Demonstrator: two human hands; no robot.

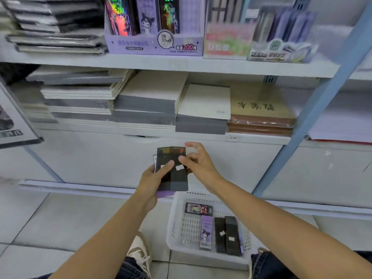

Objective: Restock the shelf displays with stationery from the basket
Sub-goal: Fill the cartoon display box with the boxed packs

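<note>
My left hand (156, 178) grips a fanned stack of slim dark and purple lead boxes (177, 180) in front of the lower shelf. My right hand (198, 161) hovers at the stack's right edge with fingers loosely curled, its fingertips touching or nearly touching the top box. Below, a white plastic basket (177, 224) on the floor holds several more boxes: a holographic one lying crosswise (198, 208), a purple one (206, 232) and black ones (227, 235). On the upper shelf a purple display carton (153, 46) holds matching boxes standing upright.
Stacks of notebooks (147, 105) and brown wrapped pads (261, 115) fill the middle shelf. More display cartons (227, 43) stand right of the purple one. A blue shelf upright (314, 109) runs diagonally at right. My shoe (138, 252) and knees are beside the basket.
</note>
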